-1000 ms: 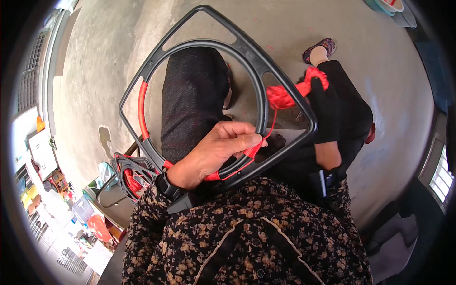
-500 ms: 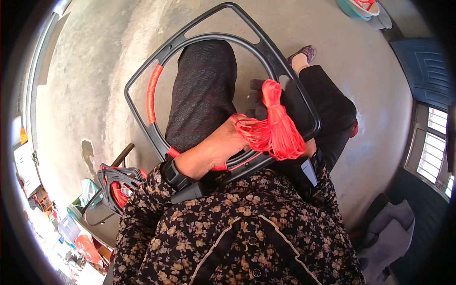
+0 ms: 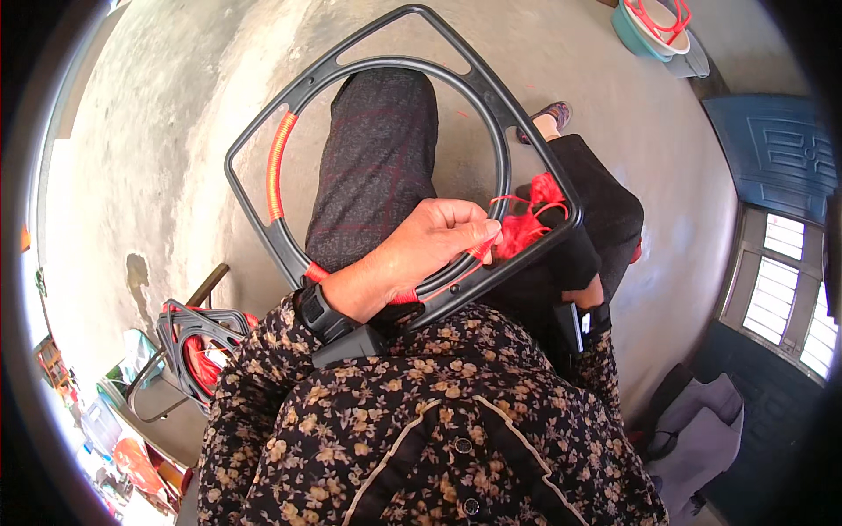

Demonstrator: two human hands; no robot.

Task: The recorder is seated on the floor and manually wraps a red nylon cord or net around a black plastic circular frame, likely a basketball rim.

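A black plastic frame with a round inner ring lies over my lap, and red cord is wound tightly around parts of the ring. My left hand, bare, pinches the red cord at the ring's lower right with thumb and forefinger. My right hand, in a dark glove, is beneath the frame's right corner. It seems to grip the loose bundle of red cord, which is blurred and partly behind the frame; its fingers are mostly hidden. Strands run between bundle and ring.
More black frames with red cord rest on a stool at the left. Basins holding red items stand at the far right. A grey garment is at lower right, near a blue door.
The red bundle has gone from above the frame to its right corner, partly behind it. My right hand moved with it, and my left hand has risen slightly and now pinches at the ring.
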